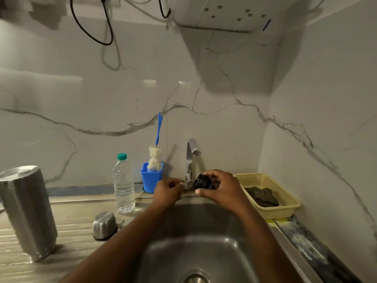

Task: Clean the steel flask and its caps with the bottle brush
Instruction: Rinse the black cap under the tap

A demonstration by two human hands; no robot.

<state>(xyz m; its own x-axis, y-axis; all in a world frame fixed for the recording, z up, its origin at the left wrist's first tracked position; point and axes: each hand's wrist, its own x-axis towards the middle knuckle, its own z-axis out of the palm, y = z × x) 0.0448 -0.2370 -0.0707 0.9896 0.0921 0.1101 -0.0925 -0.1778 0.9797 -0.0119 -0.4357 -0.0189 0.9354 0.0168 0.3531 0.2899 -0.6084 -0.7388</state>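
The steel flask [26,211] stands upside down on the counter at the far left. A steel outer cap [104,225] rests mouth-down near the sink's left edge. My right hand [222,188] holds a black inner cap [203,182] over the back of the sink, beside the tap. My left hand [168,190] is curled at the tap's handle, fingers closed; what it grips is hard to tell. The bottle brush [156,154], blue handle and white bristles, stands in a blue holder [152,177] against the wall.
A steel tap [190,160] rises behind the sink [195,252]. A clear water bottle [123,184] with a teal lid stands left of the holder. A beige basket [283,198] with dark scrub pads sits at the right. A white appliance hangs overhead.
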